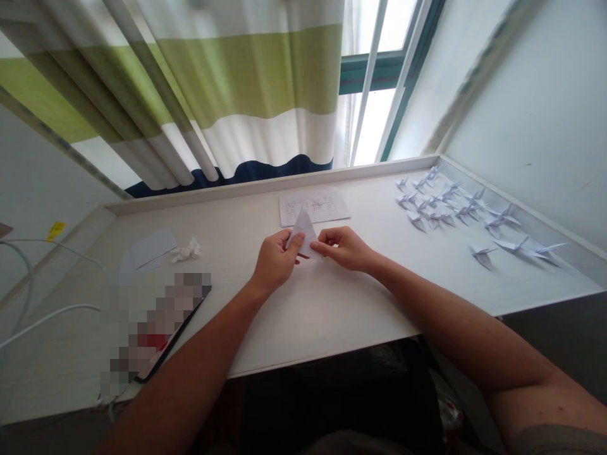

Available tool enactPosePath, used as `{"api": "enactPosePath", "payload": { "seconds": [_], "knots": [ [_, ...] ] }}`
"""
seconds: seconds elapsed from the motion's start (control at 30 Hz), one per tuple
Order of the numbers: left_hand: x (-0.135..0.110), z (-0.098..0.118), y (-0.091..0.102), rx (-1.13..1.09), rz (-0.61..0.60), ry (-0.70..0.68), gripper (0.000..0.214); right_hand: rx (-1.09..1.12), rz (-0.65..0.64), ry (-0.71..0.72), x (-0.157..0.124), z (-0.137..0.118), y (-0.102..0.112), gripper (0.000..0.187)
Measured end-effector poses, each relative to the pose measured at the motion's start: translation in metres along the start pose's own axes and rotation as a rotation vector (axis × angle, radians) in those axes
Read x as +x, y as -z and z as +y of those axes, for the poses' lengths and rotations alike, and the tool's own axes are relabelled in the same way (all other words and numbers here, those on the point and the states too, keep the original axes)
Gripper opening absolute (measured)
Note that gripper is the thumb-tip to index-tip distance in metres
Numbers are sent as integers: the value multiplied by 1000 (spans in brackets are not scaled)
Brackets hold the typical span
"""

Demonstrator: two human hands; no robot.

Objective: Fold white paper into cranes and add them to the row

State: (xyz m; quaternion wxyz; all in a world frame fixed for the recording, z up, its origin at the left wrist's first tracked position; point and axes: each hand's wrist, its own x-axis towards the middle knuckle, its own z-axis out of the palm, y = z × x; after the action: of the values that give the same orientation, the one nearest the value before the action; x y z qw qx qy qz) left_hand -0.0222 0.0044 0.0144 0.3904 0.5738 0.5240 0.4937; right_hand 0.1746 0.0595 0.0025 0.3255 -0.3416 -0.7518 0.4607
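Observation:
A white sheet of paper (304,229), folded to a pointed shape with its tip upward, is held just above the desk. My left hand (279,256) pinches its left side, thumb on the front face. The thumb and fingers of my right hand (345,248) close on its lower right corner. Right behind the folded paper lies a printed sheet or booklet (332,207), partly hidden by it. Over to the right, several folded white paper cranes (441,205) stand in a loose cluster.
Flat white sheets (154,248) and a crumpled tissue (186,251) lie on the left of the white desk (303,335). Nearer is a dark-edged tablet-like device (190,319), its face blurred out. White cables (52,316) run along the left. A curtain (246,76) hangs behind.

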Motion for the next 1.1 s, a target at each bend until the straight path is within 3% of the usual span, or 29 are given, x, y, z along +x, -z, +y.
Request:
{"api": "enactPosePath", "payload": {
  "seconds": [0.23, 0.6, 0.8, 1.1],
  "knots": [
    [1, 1, 4, 50, -14, -1, 40, 109, -65, 17, 1, 2, 0, 49],
    [2, -4, 0, 14, -67, -43, 42, 172, -17, 68, 3, 1, -3, 56],
    [7, -6, 0, -95, 6, -21, 52, 60, -42, 72, 0, -2, -4, 53],
    [9, -5, 3, -120, 3, 0, 52, -28, -44, 59, -1, -5, -3, 50]
  ]
}}
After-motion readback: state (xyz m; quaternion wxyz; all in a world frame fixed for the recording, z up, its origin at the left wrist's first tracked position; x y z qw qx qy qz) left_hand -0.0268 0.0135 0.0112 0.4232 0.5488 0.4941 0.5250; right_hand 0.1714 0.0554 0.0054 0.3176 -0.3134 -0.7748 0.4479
